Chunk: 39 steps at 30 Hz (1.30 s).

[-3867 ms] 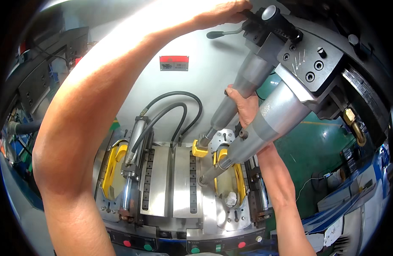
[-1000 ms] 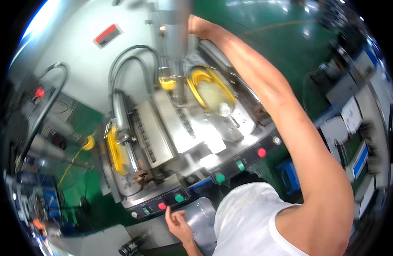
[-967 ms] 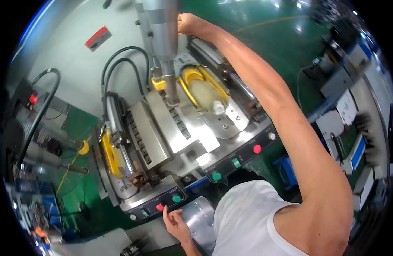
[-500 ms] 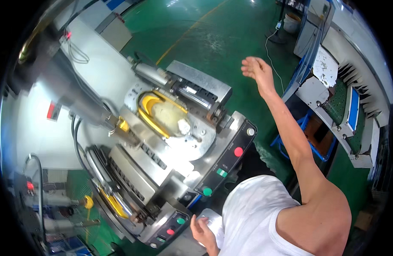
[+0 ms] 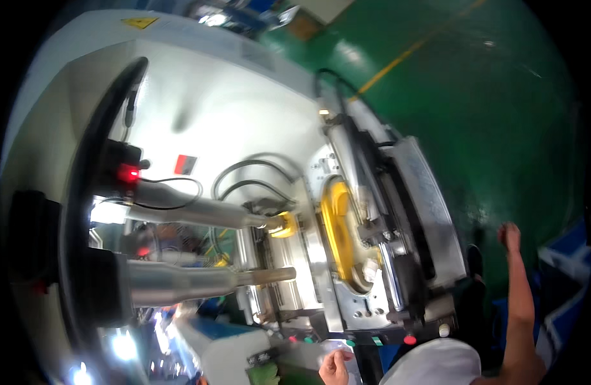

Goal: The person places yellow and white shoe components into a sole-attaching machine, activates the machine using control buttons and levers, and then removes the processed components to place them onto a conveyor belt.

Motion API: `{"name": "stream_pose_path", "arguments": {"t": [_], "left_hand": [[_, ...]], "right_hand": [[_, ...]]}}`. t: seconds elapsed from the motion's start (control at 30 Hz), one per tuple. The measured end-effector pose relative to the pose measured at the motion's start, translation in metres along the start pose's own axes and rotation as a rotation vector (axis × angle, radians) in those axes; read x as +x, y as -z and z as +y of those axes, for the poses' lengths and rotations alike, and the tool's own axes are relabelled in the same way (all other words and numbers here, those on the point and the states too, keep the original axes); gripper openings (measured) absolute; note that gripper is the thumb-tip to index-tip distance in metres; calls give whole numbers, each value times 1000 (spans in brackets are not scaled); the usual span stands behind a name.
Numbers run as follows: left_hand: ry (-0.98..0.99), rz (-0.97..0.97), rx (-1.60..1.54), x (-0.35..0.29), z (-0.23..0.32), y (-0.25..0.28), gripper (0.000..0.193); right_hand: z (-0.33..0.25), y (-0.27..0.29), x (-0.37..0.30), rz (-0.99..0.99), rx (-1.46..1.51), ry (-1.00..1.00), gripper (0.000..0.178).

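My left hand (image 5: 334, 369) is at the lower edge, its fingers curled, close to a pale, shiny surface (image 5: 350, 351) at the front of the machine. Whatever its fingers may hold is hidden. Out to the right, my right hand (image 5: 511, 236) hangs over the green floor, small and smeared by motion. In front of me is a metal press machine with a yellow curved jaw (image 5: 338, 231) around a shoe-shaped bed. A small whitish lump (image 5: 370, 270) lies at the near end of that bed. Two metal cylinders, an upper one (image 5: 192, 205) and a lower one (image 5: 186, 282), reach in from the left.
A control strip with a red button (image 5: 409, 340) and a white knob (image 5: 443, 330) runs along the machine's front. Black hoses (image 5: 253, 183) loop behind the jaw. Blue items (image 5: 568, 250) stand at the right. A yellow line (image 5: 398, 61) crosses the floor.
My view has swung left, so the machine sits further right and turned. My right hand has gone from raised and outstretched to lower right. My left hand's fingers have curled in.
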<state>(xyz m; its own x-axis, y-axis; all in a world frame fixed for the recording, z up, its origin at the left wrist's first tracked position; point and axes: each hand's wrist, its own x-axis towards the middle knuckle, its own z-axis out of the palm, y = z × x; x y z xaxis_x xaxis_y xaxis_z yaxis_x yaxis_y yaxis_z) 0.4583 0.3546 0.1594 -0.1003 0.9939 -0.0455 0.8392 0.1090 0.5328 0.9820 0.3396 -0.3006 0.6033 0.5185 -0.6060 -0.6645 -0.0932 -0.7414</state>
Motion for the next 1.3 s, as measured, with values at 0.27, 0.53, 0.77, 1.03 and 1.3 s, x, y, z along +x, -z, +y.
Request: {"name": "stream_pose_path", "arguments": {"t": [0.27,0.53,0.77,1.03,1.3], "left_hand": [[585,245,-230,-28,4,-41,33],[792,265,123,-108,-31,-55,41],[558,110,643,-145,-38,-65,30],[91,-127,1013,-152,-131,-37,25],[-521,33,1253,-101,-194,-41,18]], "right_hand": [[161,139,22,51,181,-310,18],[165,140,12,211,43,-445,21],[161,151,7,279,7,-447,23],[161,150,10,264,123,-326,26],[48,70,-14,379,203,-68,39]]}}
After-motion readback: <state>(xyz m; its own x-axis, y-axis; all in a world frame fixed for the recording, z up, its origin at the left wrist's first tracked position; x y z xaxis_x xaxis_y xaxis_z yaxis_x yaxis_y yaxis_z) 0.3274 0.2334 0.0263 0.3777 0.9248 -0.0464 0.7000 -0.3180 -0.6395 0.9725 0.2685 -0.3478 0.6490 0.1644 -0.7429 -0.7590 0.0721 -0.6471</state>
